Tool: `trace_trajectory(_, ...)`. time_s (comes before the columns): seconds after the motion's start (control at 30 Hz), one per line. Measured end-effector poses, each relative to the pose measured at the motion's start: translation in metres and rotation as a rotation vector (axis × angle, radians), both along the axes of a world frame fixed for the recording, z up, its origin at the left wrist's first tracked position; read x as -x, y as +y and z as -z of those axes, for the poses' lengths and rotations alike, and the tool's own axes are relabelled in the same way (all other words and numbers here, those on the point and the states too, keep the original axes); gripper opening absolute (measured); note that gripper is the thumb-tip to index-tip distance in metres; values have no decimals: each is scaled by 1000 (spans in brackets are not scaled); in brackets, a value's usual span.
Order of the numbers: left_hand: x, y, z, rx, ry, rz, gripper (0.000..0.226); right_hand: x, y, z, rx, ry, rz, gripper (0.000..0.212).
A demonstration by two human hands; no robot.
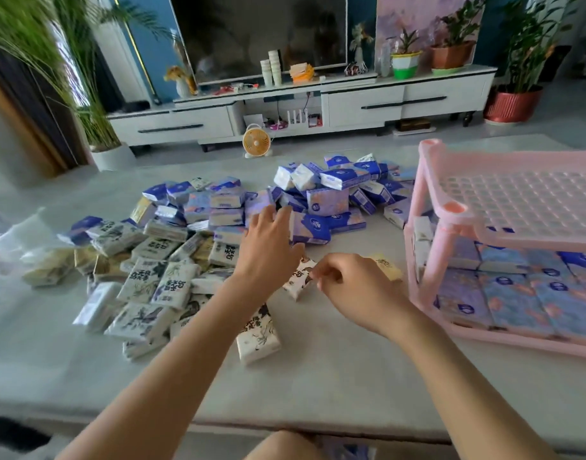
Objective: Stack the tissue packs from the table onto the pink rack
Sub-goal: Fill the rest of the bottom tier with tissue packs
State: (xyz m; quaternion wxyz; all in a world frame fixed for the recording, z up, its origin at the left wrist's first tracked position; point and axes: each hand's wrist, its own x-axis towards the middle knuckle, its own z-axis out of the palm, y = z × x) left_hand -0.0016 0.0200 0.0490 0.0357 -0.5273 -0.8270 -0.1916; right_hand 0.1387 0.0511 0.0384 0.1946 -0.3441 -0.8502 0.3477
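Head view looks down at a gray desk (pixel 318 376) with lots of tissue packs on it. A big heap of blue packs (pixel 338 187) lies in the middle, toward the far edge. A heap of white packs (pixel 152 280) with black drawings lies toward the left edge. The pink rack (pixel 451 210) stands at the right edge of the desk. Its lower shelf holds rows of shelved packs (pixel 517 293), blue ones lying flat side by side.

The left hand (pixel 268 244) reaches over the near side of the blue heap. Its fingers (pixel 282 216) are spread. The tips are at one blue pack (pixel 313 230), but I cannot tell if they touch it. The right hand (pixel 351 287) is low over the desk, near the rack. Its fingers (pixel 328 268) are curled and pinch the corner of a small white pack (pixel 298 277) that lies between the two hands. A yellow pack (pixel 389 268) lies just behind the right hand. One lone white pack (pixel 256 340) lies beside the left arm, closer to the near edge.
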Motion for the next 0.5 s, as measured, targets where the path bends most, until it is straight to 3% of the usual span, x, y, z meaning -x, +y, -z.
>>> trace_trajectory(0.1, 17, 21, -1, 131, 170, -30, 90, 0, 5, 5, -8, -24, 11, 24)
trace_trajectory(0.17, 31, 33, 1, 239, 160, -98, 100, -3, 7, 7, -12, -44, 14, 25)
trace_trajectory(0.27, 46, 38, 14, 326, 266, -150, 87, -4, 7, 9, -24, -27, 7, 25)
trace_trajectory(0.4, 53, 29, 24, 97, 354, -90, 55, -9, 7, 10, -55, -7, 15, 27)
trace_trajectory(0.5, 49, 15, 19, -86, 300, -17, 50, -16, 9, 10, -77, 19, 20, 25)
